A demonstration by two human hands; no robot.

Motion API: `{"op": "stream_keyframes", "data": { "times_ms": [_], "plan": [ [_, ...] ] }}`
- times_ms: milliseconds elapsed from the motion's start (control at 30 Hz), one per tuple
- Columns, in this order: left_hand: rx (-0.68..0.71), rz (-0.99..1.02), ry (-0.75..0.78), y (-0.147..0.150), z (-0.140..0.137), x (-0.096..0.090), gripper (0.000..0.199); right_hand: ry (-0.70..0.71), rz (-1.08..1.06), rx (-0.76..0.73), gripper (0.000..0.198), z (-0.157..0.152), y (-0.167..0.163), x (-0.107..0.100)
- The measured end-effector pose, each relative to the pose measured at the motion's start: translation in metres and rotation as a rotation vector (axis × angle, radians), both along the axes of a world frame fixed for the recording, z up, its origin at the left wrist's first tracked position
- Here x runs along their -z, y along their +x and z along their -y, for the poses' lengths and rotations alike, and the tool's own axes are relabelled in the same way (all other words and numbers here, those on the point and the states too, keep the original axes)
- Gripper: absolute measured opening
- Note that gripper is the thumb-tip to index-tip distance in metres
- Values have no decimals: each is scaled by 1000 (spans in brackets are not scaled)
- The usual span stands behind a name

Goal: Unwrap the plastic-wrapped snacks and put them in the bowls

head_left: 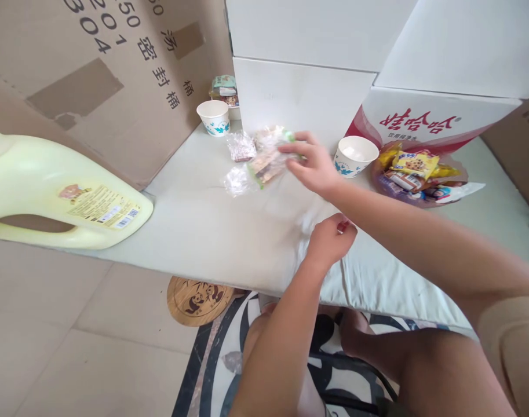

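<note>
My right hand (312,163) reaches across above my left forearm, its thumb and fingers on the edge of a clear-wrapped snack packet (267,167) with green trim. Brownish pieces show through the wrapping, and the packet is somewhat blurred. Beside it lie another clear snack packet (270,136), a small clear packet (240,145) with something reddish, and a crumpled clear wrapper (237,180). Nearer to me, my left hand (331,243) is closed low over the cloth. A bit of pinkish red shows at its fingertips, too small to name.
Two paper cups (214,124) (354,159) stand on the cloth-covered surface (203,231). A clear bowl of packaged snacks (416,176) sits right, before white boxes (299,98). At left are a yellow jug (94,174) and a large carton (81,69). A round wooden stool (199,302) is below.
</note>
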State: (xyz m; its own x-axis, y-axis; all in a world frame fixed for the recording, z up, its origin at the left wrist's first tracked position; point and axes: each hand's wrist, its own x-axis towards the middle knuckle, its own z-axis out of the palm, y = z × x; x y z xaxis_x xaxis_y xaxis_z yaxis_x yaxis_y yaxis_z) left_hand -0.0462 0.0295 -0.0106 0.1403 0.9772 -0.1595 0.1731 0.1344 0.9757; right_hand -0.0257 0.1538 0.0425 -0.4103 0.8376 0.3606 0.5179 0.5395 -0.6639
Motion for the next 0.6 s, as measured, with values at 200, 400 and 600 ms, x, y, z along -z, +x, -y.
{"op": "stream_keyframes", "data": {
  "times_ms": [200,400,600],
  "plan": [
    [2,20,-48,6,-1,5,5,-321,-810,469,27,104,144,30],
    [37,256,59,32,-1,10,57,-376,-1003,574,24,174,185,82],
    [-147,60,265,57,-1,25,30,-409,-832,495,38,183,192,88]
  ]
}}
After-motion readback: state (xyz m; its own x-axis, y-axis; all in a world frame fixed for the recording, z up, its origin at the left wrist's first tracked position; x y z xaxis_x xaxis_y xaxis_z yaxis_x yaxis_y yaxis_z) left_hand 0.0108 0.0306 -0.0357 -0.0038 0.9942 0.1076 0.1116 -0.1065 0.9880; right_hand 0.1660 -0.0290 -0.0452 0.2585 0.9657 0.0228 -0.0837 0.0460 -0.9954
